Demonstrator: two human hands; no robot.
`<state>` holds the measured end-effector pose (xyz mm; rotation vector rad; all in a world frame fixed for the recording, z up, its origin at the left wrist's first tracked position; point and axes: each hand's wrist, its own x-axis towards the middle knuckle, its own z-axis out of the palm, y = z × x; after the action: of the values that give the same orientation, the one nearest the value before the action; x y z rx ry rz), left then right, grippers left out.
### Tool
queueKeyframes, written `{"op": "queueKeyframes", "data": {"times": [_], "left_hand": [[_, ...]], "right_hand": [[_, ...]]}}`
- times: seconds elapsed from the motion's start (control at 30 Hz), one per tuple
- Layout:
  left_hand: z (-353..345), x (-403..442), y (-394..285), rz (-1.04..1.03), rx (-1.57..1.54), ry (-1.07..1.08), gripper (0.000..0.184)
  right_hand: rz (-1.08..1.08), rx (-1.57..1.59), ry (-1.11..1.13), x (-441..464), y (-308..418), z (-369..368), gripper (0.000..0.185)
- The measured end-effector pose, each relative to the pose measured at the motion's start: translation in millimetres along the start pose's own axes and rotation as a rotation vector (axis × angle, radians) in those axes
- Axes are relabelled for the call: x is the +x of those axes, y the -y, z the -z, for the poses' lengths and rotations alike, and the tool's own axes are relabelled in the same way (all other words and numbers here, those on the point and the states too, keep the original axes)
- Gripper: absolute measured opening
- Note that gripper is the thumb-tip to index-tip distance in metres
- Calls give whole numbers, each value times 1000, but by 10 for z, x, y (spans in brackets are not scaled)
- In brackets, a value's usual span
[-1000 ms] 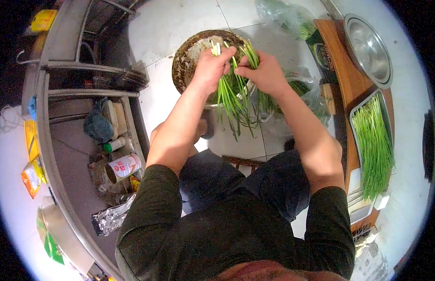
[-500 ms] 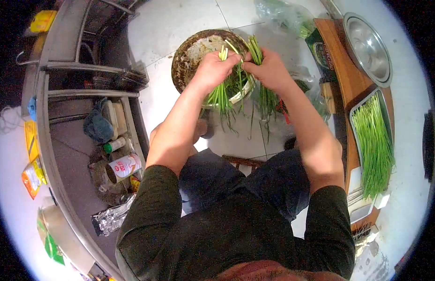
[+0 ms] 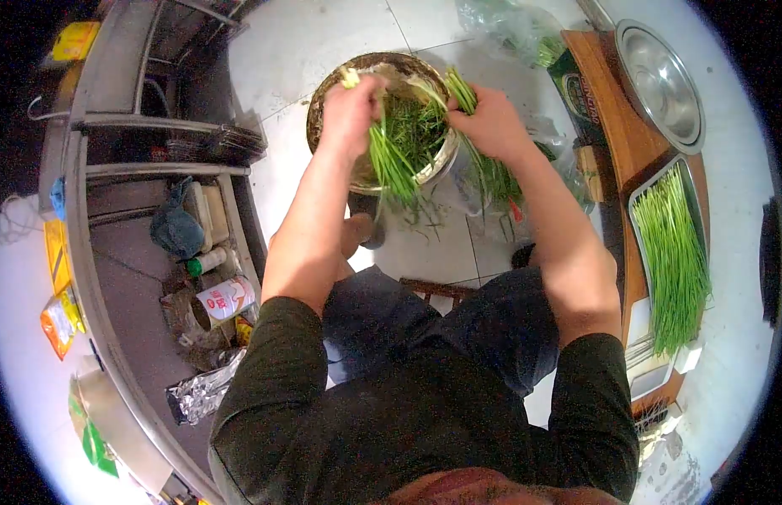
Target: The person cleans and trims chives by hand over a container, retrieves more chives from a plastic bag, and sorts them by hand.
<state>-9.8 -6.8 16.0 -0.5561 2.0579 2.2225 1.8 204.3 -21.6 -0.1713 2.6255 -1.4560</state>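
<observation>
My left hand (image 3: 351,116) is closed round a bunch of garlic chives (image 3: 394,168), above the left side of a round, stained bucket (image 3: 322,91). The pale stem ends poke out over the fist and the green leaves hang down to the right. At the bucket's right rim, my right hand (image 3: 490,124) grips a second bunch of chives (image 3: 461,91), stems up and leaves trailing below the palm. Loose green scraps (image 3: 416,130) lie inside the bucket, partly hidden by the left bunch.
A tray of neatly laid chives (image 3: 670,261) rests on the wooden board (image 3: 606,93) at right, with a steel bowl (image 3: 660,80) beyond it. Plastic bags (image 3: 513,29) lie at the upper right. On the left, a metal shelf (image 3: 168,168) holds a can (image 3: 225,300) and foil.
My left hand has moved left, away from my right hand, carrying its bunch across the bucket. More of the scraps inside now show. My right hand stays nearly where it was.
</observation>
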Motion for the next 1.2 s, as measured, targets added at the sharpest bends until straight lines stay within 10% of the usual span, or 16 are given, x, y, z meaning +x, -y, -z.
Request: {"op": "queueKeyframes", "data": {"times": [0.33,0.63,1.2], "left_hand": [[64,114,109,-120,145,-157,19],[-195,-175,211,-244,454,229,21],[-87,20,332,-306,136,29,18]], "right_hand": [[-141,449,77,-34,124,4,12],[-49,217,30,26,48,-106,39],[-74,274,54,-3,74,-51,16]]}}
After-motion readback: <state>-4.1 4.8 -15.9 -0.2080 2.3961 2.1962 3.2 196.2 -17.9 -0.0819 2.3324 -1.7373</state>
